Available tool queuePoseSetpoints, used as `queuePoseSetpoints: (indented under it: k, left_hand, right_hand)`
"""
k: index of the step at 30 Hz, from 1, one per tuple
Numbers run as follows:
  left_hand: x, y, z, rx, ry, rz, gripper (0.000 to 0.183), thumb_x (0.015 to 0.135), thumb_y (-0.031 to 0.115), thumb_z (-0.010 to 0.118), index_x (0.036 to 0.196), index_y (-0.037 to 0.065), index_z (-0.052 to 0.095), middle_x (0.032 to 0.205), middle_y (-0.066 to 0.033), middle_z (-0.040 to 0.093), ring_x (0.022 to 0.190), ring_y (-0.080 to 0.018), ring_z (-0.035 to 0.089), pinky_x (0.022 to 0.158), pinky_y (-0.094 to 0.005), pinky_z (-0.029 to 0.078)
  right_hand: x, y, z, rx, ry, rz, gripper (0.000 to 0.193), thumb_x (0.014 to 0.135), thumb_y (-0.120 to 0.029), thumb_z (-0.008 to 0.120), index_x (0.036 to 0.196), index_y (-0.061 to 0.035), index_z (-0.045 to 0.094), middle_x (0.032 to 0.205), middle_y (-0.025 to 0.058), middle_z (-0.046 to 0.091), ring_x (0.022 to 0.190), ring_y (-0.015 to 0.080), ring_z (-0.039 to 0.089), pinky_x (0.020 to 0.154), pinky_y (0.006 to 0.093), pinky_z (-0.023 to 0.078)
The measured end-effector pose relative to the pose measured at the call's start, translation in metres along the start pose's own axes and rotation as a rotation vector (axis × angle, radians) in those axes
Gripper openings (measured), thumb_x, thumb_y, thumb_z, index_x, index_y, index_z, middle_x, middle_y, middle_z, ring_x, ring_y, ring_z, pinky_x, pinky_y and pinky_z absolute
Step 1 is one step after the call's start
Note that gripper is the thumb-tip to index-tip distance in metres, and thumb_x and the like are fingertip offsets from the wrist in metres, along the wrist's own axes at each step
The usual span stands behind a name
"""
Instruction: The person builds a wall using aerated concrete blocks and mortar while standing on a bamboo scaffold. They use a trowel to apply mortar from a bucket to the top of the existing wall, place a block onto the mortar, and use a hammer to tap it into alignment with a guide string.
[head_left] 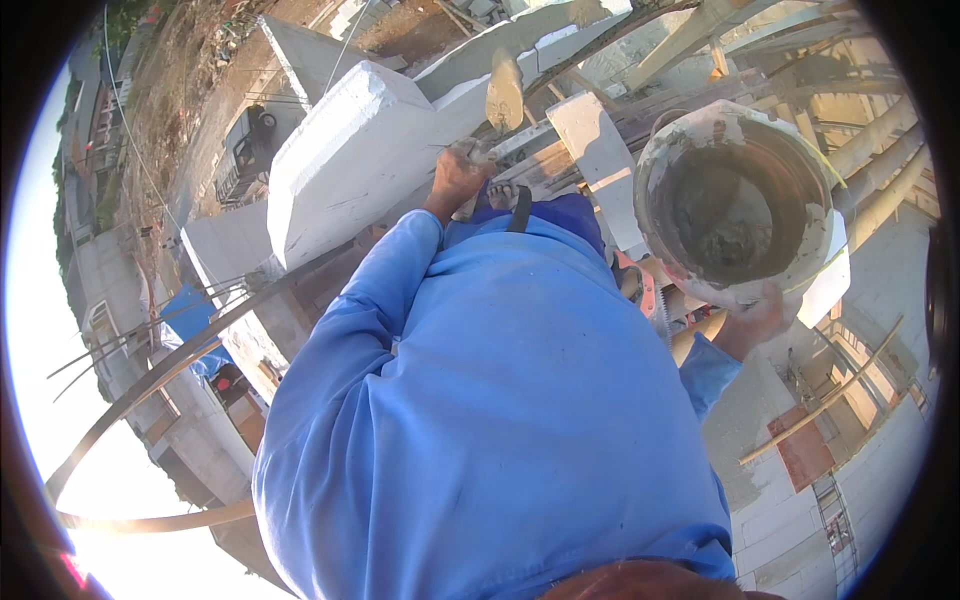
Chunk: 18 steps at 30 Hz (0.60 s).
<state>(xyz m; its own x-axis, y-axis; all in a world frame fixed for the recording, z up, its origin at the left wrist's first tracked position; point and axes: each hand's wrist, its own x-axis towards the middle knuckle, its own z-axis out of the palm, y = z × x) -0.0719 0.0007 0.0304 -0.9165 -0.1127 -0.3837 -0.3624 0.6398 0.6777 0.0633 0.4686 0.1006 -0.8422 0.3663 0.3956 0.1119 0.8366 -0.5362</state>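
My left hand (459, 178) is closed beside the white block wall, round what looks like the handle of a trowel. The trowel's blade (505, 92) is coated in tan mortar and points away from me, close to the wall's edge. My right hand (754, 322) grips the near rim of a round bucket (655, 215), its fingers partly hidden against the side. Wet grey mortar (728, 215) lies in the bucket, and dried mortar crusts its rim.
White blocks (345, 150) form a wall ahead left, with mortar (535, 30) along its top. A saw (650, 295) with a red handle lies near the bucket. Wooden poles (880, 150) stand to the right. Long bent bars (170, 365) stick out left. A vehicle (243, 150) is far below.
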Motion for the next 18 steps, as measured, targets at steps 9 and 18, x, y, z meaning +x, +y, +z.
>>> queuePoseSetpoints:
  k: [9,18]
  left_hand:
    - [-0.005,-0.007,-0.053,-0.617,0.182,-0.432,0.028,0.071,0.016,0.066,0.090,-0.004,0.064,0.072,-0.0124,0.062,0.055,-0.0224,0.059,0.049,-0.0346,0.048]
    - [-0.065,0.052,-0.121,-0.507,0.115,-0.403,0.027,0.078,0.020,0.060,0.095,-0.001,0.063,0.072,-0.0091,0.059,0.051,-0.0173,0.057,0.044,-0.0299,0.046]
  right_hand:
    - [0.056,-0.017,0.031,0.117,-0.132,-0.044,0.032,0.071,-0.022,0.065,0.093,0.0015,0.062,0.083,0.0135,0.065,0.073,0.0299,0.065,0.064,0.0357,0.052]
    - [0.069,-0.011,0.044,0.441,-0.124,0.300,0.027,0.075,-0.008,0.059,0.099,0.0036,0.059,0.090,0.0105,0.059,0.085,0.0194,0.059,0.066,0.0314,0.051]
